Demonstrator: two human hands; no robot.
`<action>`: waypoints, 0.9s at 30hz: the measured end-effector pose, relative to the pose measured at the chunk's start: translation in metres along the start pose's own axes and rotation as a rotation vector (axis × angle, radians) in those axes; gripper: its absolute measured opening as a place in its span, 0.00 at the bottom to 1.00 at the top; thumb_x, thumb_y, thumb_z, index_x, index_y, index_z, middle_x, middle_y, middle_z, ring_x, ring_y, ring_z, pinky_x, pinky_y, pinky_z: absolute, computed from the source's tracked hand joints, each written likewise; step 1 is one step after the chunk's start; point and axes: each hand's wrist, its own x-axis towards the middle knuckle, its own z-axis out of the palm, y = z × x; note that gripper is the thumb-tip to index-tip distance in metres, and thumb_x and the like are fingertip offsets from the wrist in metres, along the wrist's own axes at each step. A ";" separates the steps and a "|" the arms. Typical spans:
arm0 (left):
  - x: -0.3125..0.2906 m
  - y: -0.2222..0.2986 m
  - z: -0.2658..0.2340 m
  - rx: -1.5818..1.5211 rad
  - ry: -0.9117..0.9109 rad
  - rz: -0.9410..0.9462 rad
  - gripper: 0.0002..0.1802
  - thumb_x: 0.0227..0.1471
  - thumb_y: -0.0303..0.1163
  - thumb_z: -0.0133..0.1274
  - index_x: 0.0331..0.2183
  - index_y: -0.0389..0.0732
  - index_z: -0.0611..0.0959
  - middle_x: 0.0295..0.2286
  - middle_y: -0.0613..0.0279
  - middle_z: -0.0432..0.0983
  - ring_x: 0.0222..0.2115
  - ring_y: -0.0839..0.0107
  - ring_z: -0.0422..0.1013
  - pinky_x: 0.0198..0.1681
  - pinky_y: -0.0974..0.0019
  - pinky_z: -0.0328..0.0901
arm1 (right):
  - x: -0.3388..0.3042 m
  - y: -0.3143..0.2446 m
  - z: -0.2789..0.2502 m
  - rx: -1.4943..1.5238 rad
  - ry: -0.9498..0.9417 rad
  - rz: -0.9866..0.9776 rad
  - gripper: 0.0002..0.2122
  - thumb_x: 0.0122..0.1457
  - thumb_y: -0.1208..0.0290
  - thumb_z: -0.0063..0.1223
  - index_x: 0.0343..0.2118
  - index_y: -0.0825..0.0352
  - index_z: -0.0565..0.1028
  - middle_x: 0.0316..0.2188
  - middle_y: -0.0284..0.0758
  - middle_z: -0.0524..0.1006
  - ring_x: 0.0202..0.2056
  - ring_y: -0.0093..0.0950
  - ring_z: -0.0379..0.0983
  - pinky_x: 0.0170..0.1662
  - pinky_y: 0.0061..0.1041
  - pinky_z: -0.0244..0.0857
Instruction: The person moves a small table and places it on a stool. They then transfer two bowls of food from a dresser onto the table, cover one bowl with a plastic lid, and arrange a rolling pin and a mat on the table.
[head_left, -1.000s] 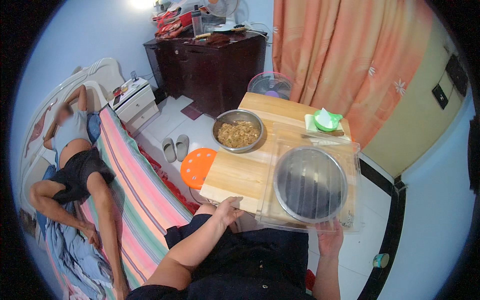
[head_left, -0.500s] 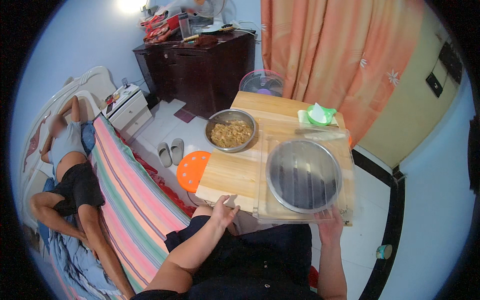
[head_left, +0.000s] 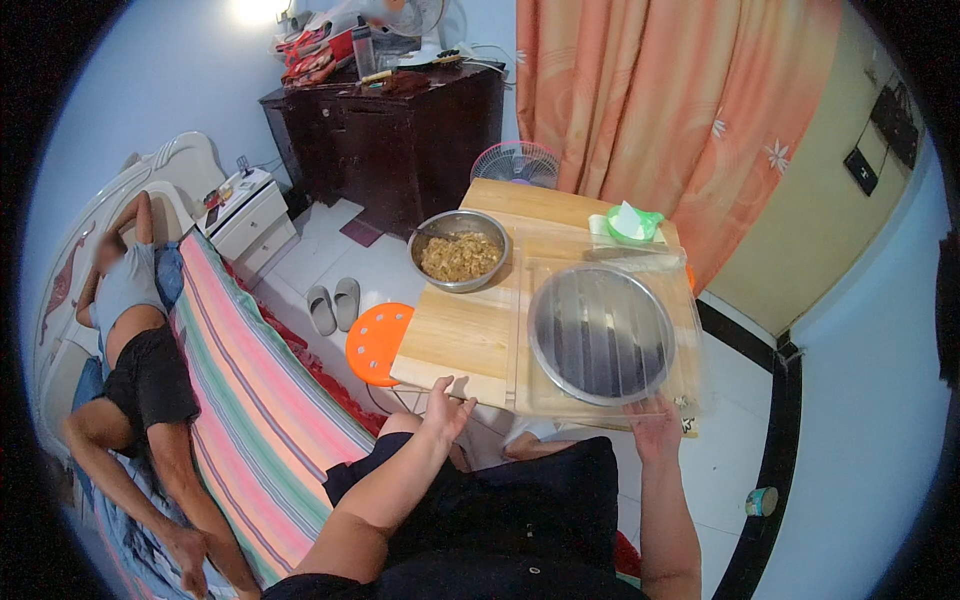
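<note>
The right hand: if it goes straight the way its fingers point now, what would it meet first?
The right hand would probably first meet the clear rectangular plastic tray, whose near edge overlaps it in view; passing underneath is possible.

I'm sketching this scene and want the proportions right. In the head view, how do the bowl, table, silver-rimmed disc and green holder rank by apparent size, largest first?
1. Table
2. Silver-rimmed disc
3. Bowl
4. Green holder
No two look alike in size here.
</note>
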 end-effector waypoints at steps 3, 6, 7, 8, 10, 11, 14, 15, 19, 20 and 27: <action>0.016 -0.003 -0.009 0.018 -0.019 0.026 0.30 0.45 0.42 0.44 0.47 0.34 0.58 0.46 0.48 0.54 0.43 0.60 0.59 0.49 0.61 0.55 | 0.010 0.014 -0.008 0.010 -0.043 -0.015 0.16 0.53 0.67 0.40 0.43 0.68 0.63 0.42 0.39 0.65 0.47 0.36 0.59 0.52 0.35 0.53; 0.027 -0.003 -0.014 0.043 -0.090 0.037 0.28 0.44 0.41 0.46 0.45 0.38 0.61 0.44 0.52 0.58 0.43 0.64 0.59 0.48 0.63 0.55 | 0.020 0.025 -0.020 0.028 -0.101 -0.048 0.16 0.53 0.67 0.39 0.43 0.69 0.63 0.40 0.39 0.65 0.46 0.36 0.59 0.51 0.37 0.54; 0.034 -0.004 -0.017 0.054 -0.110 0.042 0.28 0.44 0.42 0.46 0.45 0.38 0.62 0.44 0.52 0.58 0.43 0.64 0.59 0.48 0.64 0.55 | 0.026 0.028 -0.025 0.023 -0.101 -0.060 0.15 0.53 0.67 0.40 0.43 0.69 0.63 0.40 0.39 0.65 0.46 0.36 0.60 0.51 0.37 0.55; 0.041 -0.005 -0.019 0.065 -0.129 0.047 0.27 0.44 0.42 0.46 0.45 0.38 0.62 0.44 0.52 0.58 0.43 0.65 0.59 0.48 0.64 0.55 | 0.032 0.031 -0.031 0.018 -0.102 -0.071 0.15 0.53 0.68 0.40 0.42 0.69 0.63 0.39 0.39 0.65 0.45 0.36 0.60 0.51 0.38 0.56; 0.056 -0.004 -0.025 0.061 -0.117 0.027 0.27 0.44 0.42 0.46 0.45 0.39 0.63 0.44 0.53 0.58 0.42 0.66 0.59 0.47 0.65 0.55 | 0.039 0.036 -0.033 0.004 -0.088 -0.082 0.15 0.52 0.68 0.40 0.42 0.69 0.63 0.39 0.40 0.65 0.45 0.35 0.61 0.50 0.38 0.57; 0.063 -0.002 -0.028 0.059 -0.112 0.017 0.27 0.44 0.42 0.46 0.45 0.40 0.63 0.45 0.54 0.58 0.42 0.66 0.59 0.47 0.65 0.56 | 0.043 0.039 -0.033 -0.003 -0.075 -0.084 0.15 0.52 0.68 0.41 0.41 0.69 0.63 0.39 0.40 0.65 0.44 0.35 0.61 0.49 0.37 0.58; 0.079 0.001 -0.036 0.077 -0.115 0.009 0.27 0.44 0.43 0.46 0.45 0.40 0.63 0.45 0.55 0.58 0.42 0.66 0.60 0.46 0.65 0.56 | 0.057 0.048 -0.048 0.022 -0.071 -0.077 0.15 0.52 0.68 0.42 0.41 0.69 0.63 0.39 0.40 0.65 0.44 0.35 0.61 0.48 0.37 0.59; 0.086 0.003 -0.042 0.084 -0.122 0.010 0.27 0.44 0.43 0.46 0.45 0.40 0.63 0.45 0.55 0.58 0.42 0.67 0.60 0.46 0.65 0.55 | 0.061 0.052 -0.051 0.038 -0.079 -0.071 0.15 0.51 0.68 0.43 0.41 0.69 0.63 0.40 0.40 0.64 0.44 0.35 0.61 0.48 0.36 0.59; 0.098 0.008 -0.047 0.095 -0.134 0.016 0.28 0.44 0.44 0.45 0.46 0.40 0.62 0.44 0.56 0.59 0.42 0.68 0.59 0.48 0.66 0.54 | 0.071 0.073 -0.049 0.013 -0.119 -0.121 0.15 0.51 0.68 0.44 0.41 0.68 0.63 0.39 0.40 0.65 0.44 0.35 0.61 0.49 0.37 0.58; 0.098 0.008 -0.046 0.096 -0.129 0.015 0.28 0.44 0.44 0.45 0.46 0.41 0.62 0.44 0.57 0.60 0.43 0.68 0.59 0.49 0.66 0.53 | 0.066 0.076 -0.042 0.032 -0.087 -0.115 0.16 0.51 0.68 0.45 0.41 0.68 0.63 0.40 0.40 0.65 0.44 0.35 0.61 0.49 0.37 0.58; 0.114 0.012 -0.065 0.162 -0.144 0.011 0.28 0.46 0.43 0.45 0.46 0.37 0.61 0.44 0.56 0.59 0.43 0.67 0.59 0.46 0.65 0.57 | 0.064 0.088 -0.036 0.027 -0.197 -0.166 0.18 0.53 0.66 0.45 0.47 0.65 0.62 0.43 0.36 0.66 0.45 0.31 0.62 0.48 0.34 0.59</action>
